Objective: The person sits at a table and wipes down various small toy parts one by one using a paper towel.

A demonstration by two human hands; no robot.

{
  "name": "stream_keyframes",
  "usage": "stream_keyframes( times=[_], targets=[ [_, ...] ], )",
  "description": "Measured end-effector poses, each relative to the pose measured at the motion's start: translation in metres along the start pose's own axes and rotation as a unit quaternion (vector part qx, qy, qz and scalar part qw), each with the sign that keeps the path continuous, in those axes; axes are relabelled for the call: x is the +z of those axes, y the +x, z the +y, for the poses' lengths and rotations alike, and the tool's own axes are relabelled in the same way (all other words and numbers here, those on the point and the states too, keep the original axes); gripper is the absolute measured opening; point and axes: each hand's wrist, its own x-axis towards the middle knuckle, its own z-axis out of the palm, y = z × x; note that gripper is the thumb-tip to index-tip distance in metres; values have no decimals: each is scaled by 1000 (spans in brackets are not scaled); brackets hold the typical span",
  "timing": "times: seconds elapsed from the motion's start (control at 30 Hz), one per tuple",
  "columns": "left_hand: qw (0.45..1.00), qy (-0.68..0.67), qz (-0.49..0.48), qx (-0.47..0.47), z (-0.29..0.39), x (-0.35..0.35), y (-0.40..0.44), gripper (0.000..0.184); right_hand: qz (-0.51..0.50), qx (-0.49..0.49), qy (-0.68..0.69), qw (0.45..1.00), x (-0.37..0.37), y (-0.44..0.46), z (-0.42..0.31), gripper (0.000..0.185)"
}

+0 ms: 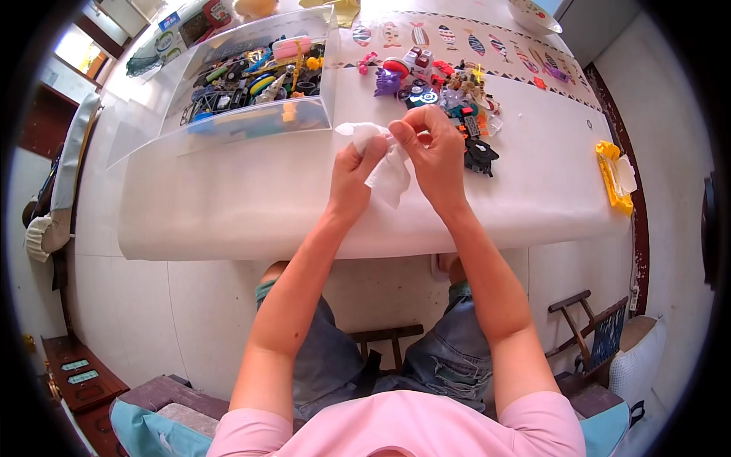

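Observation:
Above the near part of the table, my left hand (353,175) is closed around a crumpled white wipe (391,177), whose loose end hangs down between my hands. My right hand (435,152) is closed in a pinch right beside the wipe's upper edge. Whatever lies between its fingertips is small and mostly hidden; a bit of pink shows there. Just beyond my right hand lies a pile of small toys, including a purple toy piece (387,82), a dark disc-shaped toy (421,97) and a black toy piece (480,157).
A clear plastic bin (333,84) full of mixed toy parts stands at the back left. To the right, a yellow wipes pack (614,179) lies with its lid up near the table edge. A bowl (534,17) sits at the far right. A folding stool (590,327) stands below.

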Motion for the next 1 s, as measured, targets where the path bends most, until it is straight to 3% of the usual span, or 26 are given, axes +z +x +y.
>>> stream_keyframes(
  times=[0.2, 0.27, 0.47, 0.57, 0.7, 0.8, 0.87, 1.0],
  targets=[
    [990, -141, 5, -15, -4, -5, 2, 31, -22, 23, 77, 996, 3, -1, 0, 20],
    [997, -78, 2, -2, -5, -4, 2, 33, -33, 67, 72, 995, -1, 0, -1, 18],
    [1000, -8, -11, -27, -3, -2, 4, 37, -76, -53, -76, 993, -2, 0, 2, 15],
    [999, 37, -10, -7, -7, -5, 4, 38, -57, -42, -84, 994, -2, -1, -3, 15],
    [997, 72, -7, 15, -8, -6, 6, 39, -34, -111, -128, 985, 0, -3, 0, 15],
    [996, 87, -31, -10, -4, -8, 5, 37, -29, -112, -125, 985, 0, -3, -1, 13],
    [997, 59, -37, -37, 2, -9, 3, 35, -28, -60, -85, 994, -1, -2, -2, 12],
    [998, -37, -42, -34, 0, -10, 3, 30, -38, -82, -51, 995, 1, -1, 0, 8]
  ],
)
